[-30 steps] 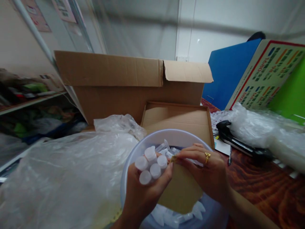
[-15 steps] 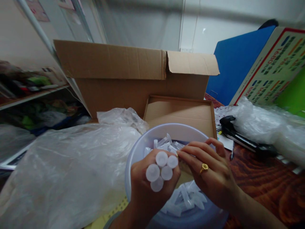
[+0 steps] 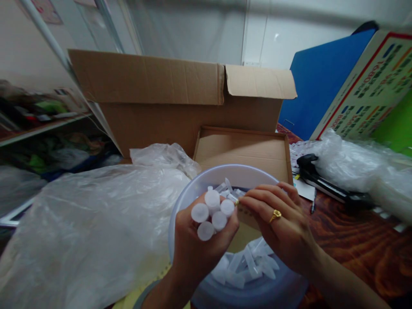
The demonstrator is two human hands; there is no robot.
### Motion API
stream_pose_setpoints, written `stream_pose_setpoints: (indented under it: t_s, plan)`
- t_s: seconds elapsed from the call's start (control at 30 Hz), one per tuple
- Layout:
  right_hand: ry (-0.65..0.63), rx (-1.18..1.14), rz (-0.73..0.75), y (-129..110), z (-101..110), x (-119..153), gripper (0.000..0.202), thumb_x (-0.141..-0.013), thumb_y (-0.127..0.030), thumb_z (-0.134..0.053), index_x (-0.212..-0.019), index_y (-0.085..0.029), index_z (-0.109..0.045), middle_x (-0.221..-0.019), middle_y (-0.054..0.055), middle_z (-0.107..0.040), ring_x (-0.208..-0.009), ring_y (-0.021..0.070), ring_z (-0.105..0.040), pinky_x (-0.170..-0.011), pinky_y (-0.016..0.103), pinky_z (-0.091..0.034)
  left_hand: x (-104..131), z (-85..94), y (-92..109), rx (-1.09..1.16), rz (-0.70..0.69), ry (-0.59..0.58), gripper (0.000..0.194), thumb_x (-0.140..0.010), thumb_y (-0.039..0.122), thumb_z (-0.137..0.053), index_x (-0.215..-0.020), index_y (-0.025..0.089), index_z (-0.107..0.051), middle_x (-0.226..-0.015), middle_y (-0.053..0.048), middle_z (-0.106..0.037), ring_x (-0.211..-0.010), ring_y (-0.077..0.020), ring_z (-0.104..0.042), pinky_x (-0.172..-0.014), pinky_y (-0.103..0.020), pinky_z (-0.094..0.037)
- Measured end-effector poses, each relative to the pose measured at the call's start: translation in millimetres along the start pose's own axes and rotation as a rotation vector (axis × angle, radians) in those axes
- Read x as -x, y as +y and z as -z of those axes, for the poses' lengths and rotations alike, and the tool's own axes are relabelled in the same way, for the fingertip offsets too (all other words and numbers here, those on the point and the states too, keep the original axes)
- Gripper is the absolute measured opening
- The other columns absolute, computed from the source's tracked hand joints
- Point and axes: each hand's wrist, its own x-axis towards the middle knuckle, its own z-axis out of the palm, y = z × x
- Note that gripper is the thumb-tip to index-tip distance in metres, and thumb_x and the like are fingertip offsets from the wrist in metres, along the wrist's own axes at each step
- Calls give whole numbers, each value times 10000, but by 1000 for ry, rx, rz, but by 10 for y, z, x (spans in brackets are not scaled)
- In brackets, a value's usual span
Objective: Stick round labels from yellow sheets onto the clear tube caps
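Observation:
A bundle of several translucent white plastic tubes [image 3: 212,201] is gripped in my left hand [image 3: 198,249], their round ends facing me. My right hand [image 3: 283,219], wearing a gold ring, is beside the bundle with its fingertips pinched together against my left fingers. What the pinch holds, if anything, is hidden; a small gold-coloured spot shows there. Both hands are over a pale blue plastic basin [image 3: 183,195]. Loose tubes with pointed tips [image 3: 251,262] lie at its near side, and more lie at its far side. A yellowish piece [image 3: 240,236] shows between the two heaps.
An open cardboard box [image 3: 154,122] stands behind, with a shallow cardboard tray [image 3: 241,148] before it. Clear plastic sheeting [image 3: 96,227] spreads on the left. To the right are a black device [image 3: 334,186], a pen [image 3: 313,207], plastic wrap [image 3: 354,159] and a blue board [image 3: 318,86].
My left hand has shifted slightly left and up with the tubes, whose ends now sit a little higher. My right hand has barely moved.

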Motion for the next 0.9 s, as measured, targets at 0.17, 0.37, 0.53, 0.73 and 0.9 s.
stream_pose_setpoints:
  t_s: [0.17, 0.37, 0.53, 0.73, 0.9]
  plan:
    - [49, 63, 17, -37, -4, 57, 186, -944, -100, -558, -1082, -169, -662, -1051, 5, -710, -1045, 162, -597, -1042, 362, -274, 9, -12, -3, -21, -23, -21, 69, -764, 181, -663, -748, 180, -595, -662, 16, -685, -561, -122, -657, -470, -177, -508]
    - [25, 49, 20, -54, -46, 38, 225, -973, -79, -469, -1072, -155, -657, -1023, 32, -713, -1011, 157, -617, -1035, 350, -288, 47, -42, -10, -56, -77, 3, 61, -769, 159, -642, -730, 175, -596, -647, 21, -676, -554, -111, -646, -473, -173, -485]
    - [13, 42, 7, -52, -69, 25, 225, -974, -75, -453, -1054, -148, -650, -1027, 40, -704, -1022, 159, -611, -1018, 346, -296, 54, -66, -41, -72, -91, -3, 60, -768, 144, -647, -739, 163, -598, -662, 18, -686, -563, -108, -650, -478, -167, -480]
    - [-13, -61, -37, -8, -37, 14, 209, -961, -71, -462, -1044, -157, -633, -1016, 34, -699, -984, 172, -609, -946, 353, -333, 38, -51, -77, -43, -91, 18, 76, -755, 157, -671, -752, 160, -595, -675, 11, -692, -559, -110, -656, -475, -160, -490]
    - [-12, -66, -34, 7, -27, 7, 199, -961, -89, -478, -1041, -175, -638, -991, 17, -704, -964, 163, -604, -948, 350, -340, 34, -25, -41, -37, -32, -9, 77, -760, 177, -666, -736, 159, -595, -664, 0, -695, -554, -124, -660, -473, -171, -501]
